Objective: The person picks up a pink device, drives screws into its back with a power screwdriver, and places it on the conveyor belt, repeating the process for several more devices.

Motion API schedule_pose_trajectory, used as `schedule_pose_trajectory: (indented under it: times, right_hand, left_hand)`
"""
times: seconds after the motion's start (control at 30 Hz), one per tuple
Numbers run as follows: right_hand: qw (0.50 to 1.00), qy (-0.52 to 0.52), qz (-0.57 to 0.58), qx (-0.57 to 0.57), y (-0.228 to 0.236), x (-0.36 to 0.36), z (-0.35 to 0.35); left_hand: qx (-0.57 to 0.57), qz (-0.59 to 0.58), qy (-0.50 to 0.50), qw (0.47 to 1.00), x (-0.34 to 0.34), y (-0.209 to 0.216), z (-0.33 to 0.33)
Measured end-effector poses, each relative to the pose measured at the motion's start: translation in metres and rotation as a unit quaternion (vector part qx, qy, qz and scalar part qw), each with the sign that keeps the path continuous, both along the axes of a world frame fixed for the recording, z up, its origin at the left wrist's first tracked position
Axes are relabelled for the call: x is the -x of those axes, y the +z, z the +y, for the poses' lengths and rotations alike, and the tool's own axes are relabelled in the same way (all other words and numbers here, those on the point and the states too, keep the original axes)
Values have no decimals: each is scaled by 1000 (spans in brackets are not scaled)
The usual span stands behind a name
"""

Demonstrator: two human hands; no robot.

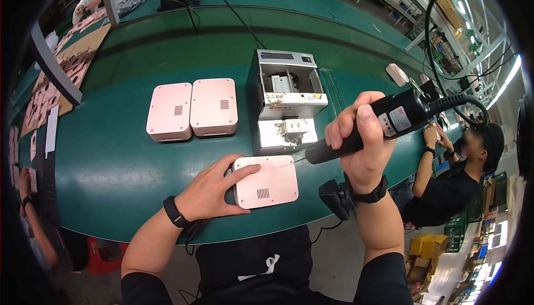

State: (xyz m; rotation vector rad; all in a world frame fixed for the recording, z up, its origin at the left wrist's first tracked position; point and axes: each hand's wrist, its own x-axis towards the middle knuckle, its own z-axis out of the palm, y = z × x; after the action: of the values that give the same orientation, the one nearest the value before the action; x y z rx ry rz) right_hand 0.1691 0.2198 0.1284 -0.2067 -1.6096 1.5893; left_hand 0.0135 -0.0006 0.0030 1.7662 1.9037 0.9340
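A pink plastic housing (277,177) lies at the near edge of the green bench, its face with corner holes and a small vent grid turned up. Around its left side is my left hand (214,189), with the thumb along the near side and a finger across the top. My right hand (364,143) is wrapped round a black corded electric screwdriver (397,117), held tilted. The screwdriver's thin bit points down-left toward the housing's upper right corner; whether it touches a screw there is too small to tell.
Two similar pink housings (169,110) stand side by side at the left. A grey-black screw feeder (289,96) sits just beyond my housing. The power cord (429,21) rises at the right. A co-worker (456,177) sits at the right; pink parts (55,85) lie on a board far left.
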Motion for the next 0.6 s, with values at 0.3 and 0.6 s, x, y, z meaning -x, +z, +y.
schedule_pose_trajectory:
  times: [0.3, 0.6]
  right_hand:
    - [1000, -12, -12, -22, -26, 0, 1]
    - [1000, 3, 9, -12, -35, 3, 1]
  left_hand:
    - [-11, 0, -2, 1000, -1, -2, 5]
    - [-20, -4, 1, 1000, 2, -3, 4]
